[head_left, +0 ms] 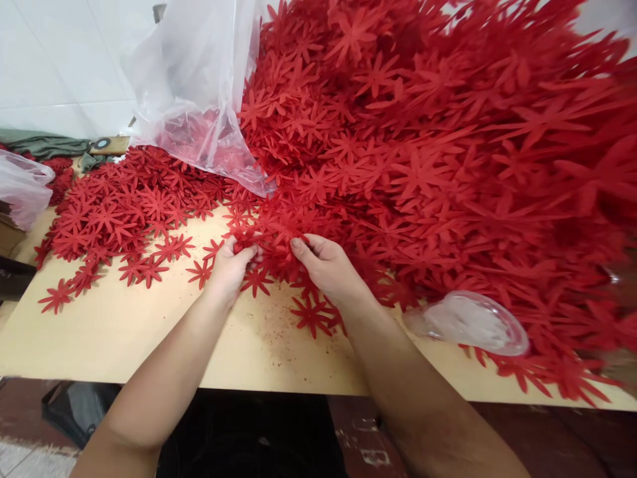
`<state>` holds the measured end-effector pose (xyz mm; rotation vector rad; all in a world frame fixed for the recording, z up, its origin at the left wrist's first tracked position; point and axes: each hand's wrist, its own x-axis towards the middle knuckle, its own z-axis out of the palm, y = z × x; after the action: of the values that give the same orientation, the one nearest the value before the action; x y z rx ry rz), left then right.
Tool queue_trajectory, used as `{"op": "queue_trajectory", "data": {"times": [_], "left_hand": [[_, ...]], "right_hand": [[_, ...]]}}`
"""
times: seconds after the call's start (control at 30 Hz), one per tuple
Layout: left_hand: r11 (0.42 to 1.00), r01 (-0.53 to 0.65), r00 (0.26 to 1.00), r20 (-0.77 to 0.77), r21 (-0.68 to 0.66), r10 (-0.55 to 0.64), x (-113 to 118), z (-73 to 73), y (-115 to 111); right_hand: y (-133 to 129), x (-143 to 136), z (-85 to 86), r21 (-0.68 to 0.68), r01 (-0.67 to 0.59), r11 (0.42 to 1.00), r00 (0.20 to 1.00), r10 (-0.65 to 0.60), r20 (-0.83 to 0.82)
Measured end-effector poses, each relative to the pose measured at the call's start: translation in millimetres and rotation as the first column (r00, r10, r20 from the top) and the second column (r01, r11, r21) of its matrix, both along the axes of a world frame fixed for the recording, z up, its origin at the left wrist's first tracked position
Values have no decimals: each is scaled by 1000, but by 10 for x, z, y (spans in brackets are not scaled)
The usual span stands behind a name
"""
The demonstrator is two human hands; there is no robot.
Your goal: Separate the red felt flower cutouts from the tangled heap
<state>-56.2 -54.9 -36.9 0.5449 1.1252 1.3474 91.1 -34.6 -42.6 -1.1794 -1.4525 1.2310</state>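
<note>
A big heap of red star-shaped felt flowers (423, 153) covers the right and far side of a pale wooden table (124, 332). My left hand (229, 265) and my right hand (326, 265) meet at the heap's near edge, each pinching red flowers (271, 242) between thumb and fingers. A flatter spread of the same flowers (124, 212) lies to the left. Loose single flowers (311, 313) lie on the bare wood just below my hands.
A clear plastic bag (199, 93) spills open over the heap at the back. A crumpled clear plastic piece (468, 322) lies at the right near the front edge. Another plastic bag (22, 186) sits far left. White tiled wall behind.
</note>
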Motion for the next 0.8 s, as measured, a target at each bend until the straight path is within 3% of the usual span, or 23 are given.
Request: {"op": "queue_trajectory", "data": {"times": [0.17,0.37,0.67,0.8], "left_hand": [[983,155,988,-4,102,-156,59,4,-38],[997,25,1000,-14,75,-24,39,-32,3],[985,-146,989,-23,95,149,-91,-10,77],[994,-28,992,-120,109,41,-64,2,61]], "right_hand": [[-29,-48,36,29,-81,996,996,80,25],[-68,-58,69,-70,-153,986,988,152,-21],[-4,36,-6,-27,69,997,996,-70,-55],[-13,29,29,-79,115,990,991,-120,-66]]}}
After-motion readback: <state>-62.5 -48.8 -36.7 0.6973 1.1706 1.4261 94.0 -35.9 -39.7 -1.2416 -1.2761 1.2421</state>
